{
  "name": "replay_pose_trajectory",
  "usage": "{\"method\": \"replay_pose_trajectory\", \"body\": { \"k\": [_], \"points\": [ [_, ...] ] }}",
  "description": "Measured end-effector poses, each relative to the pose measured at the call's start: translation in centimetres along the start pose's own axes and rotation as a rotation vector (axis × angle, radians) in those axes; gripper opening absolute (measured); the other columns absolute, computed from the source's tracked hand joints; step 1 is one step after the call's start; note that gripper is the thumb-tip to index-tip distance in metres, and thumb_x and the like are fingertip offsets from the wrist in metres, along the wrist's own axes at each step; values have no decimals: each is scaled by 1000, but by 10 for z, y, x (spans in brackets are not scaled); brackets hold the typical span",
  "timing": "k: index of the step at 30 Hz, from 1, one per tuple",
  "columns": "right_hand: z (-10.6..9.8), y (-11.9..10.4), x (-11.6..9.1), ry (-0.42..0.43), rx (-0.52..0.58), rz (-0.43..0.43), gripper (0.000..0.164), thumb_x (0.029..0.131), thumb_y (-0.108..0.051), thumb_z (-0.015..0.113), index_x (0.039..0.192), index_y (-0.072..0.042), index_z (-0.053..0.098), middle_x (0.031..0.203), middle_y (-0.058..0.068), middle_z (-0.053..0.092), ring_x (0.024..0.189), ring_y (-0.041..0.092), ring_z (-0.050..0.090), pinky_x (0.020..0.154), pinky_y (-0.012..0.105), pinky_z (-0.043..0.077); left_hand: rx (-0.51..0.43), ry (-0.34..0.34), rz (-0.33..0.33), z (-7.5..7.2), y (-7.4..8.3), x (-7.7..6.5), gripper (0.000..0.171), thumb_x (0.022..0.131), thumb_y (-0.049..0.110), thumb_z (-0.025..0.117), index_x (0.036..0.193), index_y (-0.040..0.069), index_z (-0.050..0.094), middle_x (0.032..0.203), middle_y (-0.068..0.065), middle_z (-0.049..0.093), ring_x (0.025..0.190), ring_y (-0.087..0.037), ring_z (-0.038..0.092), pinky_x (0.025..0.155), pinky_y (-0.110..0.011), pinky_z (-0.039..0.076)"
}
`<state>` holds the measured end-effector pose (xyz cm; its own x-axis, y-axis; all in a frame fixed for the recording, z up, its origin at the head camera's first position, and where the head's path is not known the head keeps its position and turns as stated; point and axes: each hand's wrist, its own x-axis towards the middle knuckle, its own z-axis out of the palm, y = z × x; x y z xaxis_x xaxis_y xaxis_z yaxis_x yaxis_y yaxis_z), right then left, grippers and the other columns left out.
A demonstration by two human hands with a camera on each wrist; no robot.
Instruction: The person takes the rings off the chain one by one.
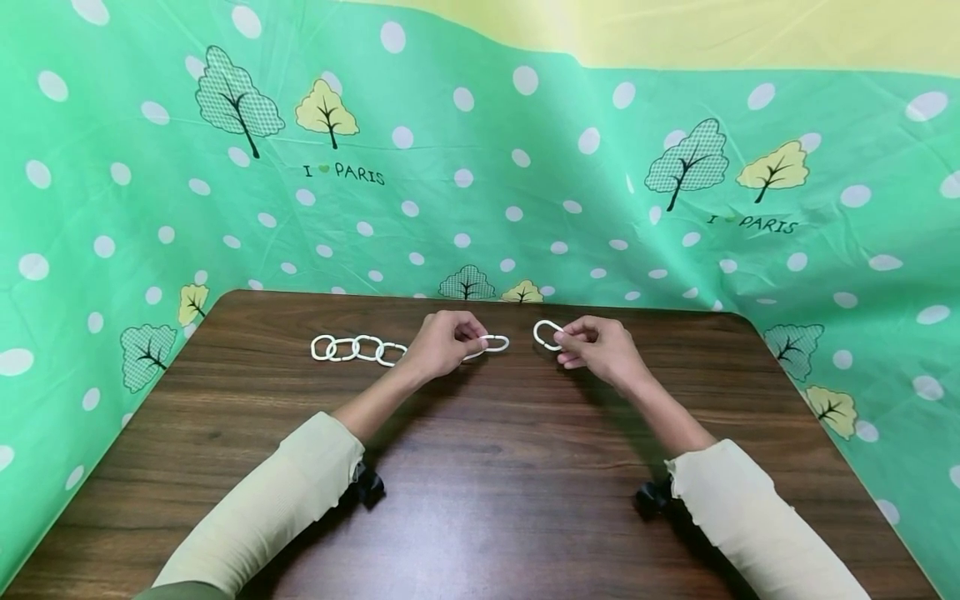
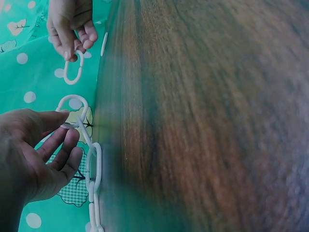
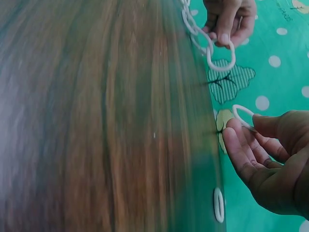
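Chain (image 1: 381, 350) runs left to right, end link (image 1: 507, 343) pinched by left hand (image 1: 442, 343); right hand (image 1: 600, 350) pinches a slanting loose link (image 1: 536, 334).

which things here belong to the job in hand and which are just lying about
Job in hand:
- white chain, end link pinched by the left hand
- single white link, held by the right hand

Lying about or background:
- loose white link on the table, possibly a spare
- green curtain behind

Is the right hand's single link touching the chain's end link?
Apart: the head view shows a gap between the single link and the chain's end link.
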<state>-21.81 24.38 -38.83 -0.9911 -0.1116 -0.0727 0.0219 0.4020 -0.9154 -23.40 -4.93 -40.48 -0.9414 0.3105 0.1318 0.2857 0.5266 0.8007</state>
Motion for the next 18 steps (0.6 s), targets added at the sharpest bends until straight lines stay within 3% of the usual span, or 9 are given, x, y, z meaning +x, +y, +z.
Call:
{"method": "replay_pose_trajectory", "body": {
  "k": [6,11,18],
  "points": [
    [-13,5,-2,24,-26,21,30,113,-9,69,128,16,69,105,24,82,77,10,81,77,30,70,-8,-3,-1,-1,-1,0,10,102,11,84,110,6,84,100,-7,84,89,-16,76,86,-29,59],
    [-22,11,-4,38,-54,32,30,114,-9,67,130,17,68,112,26,80,79,8,81,79,29,70,-19,-11,-4,-1,-2,1,9,102,12,84,110,7,83,100,-7,84,87,-15,75,81,-28,59],
    [-35,20,-6,59,-65,58,33,114,-10,66,133,17,67,111,24,80,80,9,81,80,30,70,-23,-3,28,-1,-1,2,8,102,12,84,109,7,84,98,-7,84,86,-14,75,81,-26,58]
  ]
}}
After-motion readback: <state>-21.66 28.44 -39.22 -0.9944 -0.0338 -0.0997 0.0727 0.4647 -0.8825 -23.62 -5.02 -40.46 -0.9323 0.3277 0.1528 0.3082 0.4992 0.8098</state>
